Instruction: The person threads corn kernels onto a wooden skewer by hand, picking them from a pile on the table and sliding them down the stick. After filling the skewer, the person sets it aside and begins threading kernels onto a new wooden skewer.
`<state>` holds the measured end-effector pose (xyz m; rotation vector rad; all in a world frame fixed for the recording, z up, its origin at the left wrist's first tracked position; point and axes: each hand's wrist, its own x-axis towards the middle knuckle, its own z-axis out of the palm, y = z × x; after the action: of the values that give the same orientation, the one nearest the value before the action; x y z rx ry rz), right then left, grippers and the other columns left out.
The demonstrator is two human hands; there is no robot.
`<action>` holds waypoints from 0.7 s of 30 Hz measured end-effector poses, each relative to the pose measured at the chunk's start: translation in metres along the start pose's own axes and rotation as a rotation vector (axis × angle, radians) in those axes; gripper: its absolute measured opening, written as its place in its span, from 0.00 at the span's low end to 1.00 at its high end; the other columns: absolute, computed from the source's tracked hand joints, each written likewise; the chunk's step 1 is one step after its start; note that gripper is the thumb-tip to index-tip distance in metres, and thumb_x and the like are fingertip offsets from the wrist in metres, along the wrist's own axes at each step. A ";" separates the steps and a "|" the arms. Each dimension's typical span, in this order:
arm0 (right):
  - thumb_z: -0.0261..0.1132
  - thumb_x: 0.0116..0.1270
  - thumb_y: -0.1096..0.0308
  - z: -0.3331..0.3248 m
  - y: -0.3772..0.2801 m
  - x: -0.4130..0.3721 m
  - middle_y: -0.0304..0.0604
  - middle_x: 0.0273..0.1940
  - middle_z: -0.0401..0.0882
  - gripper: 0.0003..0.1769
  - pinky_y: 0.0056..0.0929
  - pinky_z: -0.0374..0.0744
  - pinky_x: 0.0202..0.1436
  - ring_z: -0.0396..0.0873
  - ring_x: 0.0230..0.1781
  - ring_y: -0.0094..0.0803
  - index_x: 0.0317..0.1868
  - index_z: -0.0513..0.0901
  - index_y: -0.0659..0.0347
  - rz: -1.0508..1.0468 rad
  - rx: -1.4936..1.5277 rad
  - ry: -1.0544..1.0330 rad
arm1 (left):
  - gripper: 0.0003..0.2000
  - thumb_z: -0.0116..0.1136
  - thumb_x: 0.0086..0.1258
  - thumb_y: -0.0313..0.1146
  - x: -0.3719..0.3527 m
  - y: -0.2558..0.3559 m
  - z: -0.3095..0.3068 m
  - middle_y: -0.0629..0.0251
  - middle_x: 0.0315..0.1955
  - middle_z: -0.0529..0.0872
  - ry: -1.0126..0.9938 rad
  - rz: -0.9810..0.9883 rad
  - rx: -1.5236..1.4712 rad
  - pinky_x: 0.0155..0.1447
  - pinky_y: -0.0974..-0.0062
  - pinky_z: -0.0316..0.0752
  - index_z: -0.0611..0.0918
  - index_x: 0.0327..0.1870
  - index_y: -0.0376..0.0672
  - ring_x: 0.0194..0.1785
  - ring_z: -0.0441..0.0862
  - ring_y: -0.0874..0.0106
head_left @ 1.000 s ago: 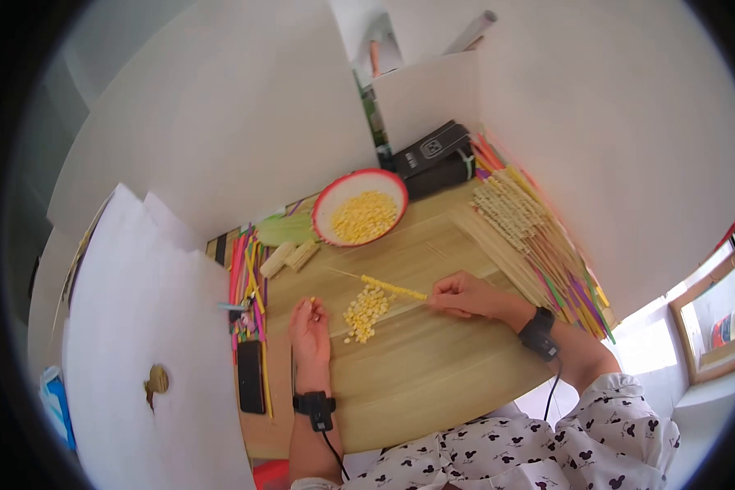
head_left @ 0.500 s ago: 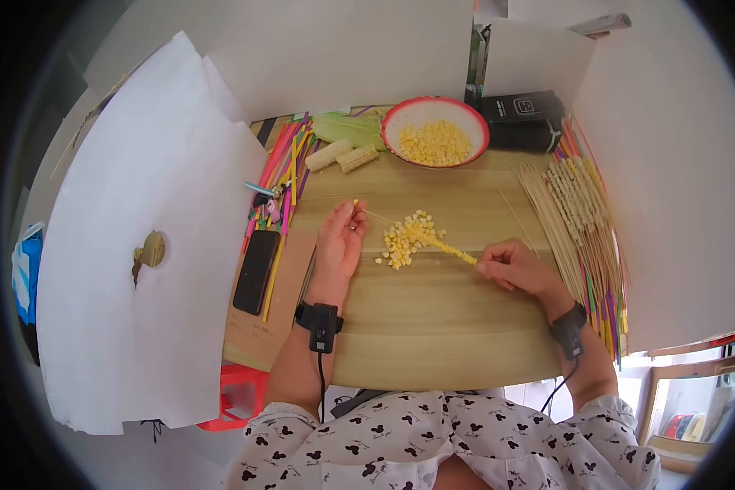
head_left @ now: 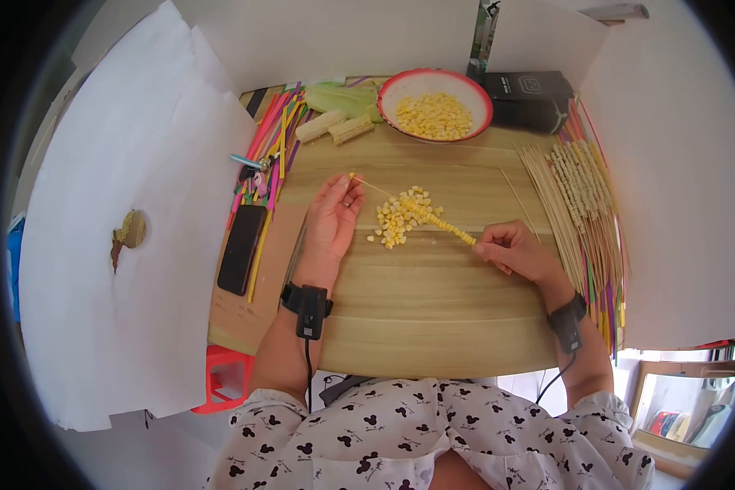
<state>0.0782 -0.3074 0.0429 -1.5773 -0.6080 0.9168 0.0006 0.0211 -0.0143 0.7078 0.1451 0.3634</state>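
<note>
A thin skewer point(head_left: 443, 224) threaded with yellow corn kernels slants across the table between my two hands. My right hand point(head_left: 518, 251) is closed on its lower right end, thumb and fingers pinched together. At the bare upper left end, my left hand point(head_left: 333, 216) pinches a corn kernel point(head_left: 352, 175) at the tip. Beneath the skewer lies a loose pile of corn kernels point(head_left: 390, 220), partly covered by it. Both wrists wear black strapped devices with cables.
A red-rimmed bowl point(head_left: 394, 84) of kernels stands at the back, beside two bare cobs point(head_left: 321, 126) and a green husk point(head_left: 347, 100). Kernel-laden and bare skewers point(head_left: 576, 188) lie at right. A phone point(head_left: 242, 249) and coloured strips point(head_left: 282, 143) lie left. White boards surround the table.
The camera view has shifted, so the table sits slightly higher in it. Both hands keep their hold on the skewer and kernel, with little other movement.
</note>
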 end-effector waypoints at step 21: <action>0.68 0.71 0.61 0.000 0.001 0.000 0.24 0.17 0.68 0.14 0.15 0.59 0.18 0.62 0.16 0.10 0.28 0.81 0.60 -0.007 -0.034 0.001 | 0.07 0.59 0.73 0.26 -0.001 0.001 0.005 0.59 0.46 0.85 0.030 0.012 0.020 0.54 0.73 0.80 0.81 0.49 0.41 0.45 0.82 0.74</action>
<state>0.0783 -0.3075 0.0419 -1.6052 -0.6309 0.9043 0.0009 0.0188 -0.0102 0.7232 0.1736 0.3844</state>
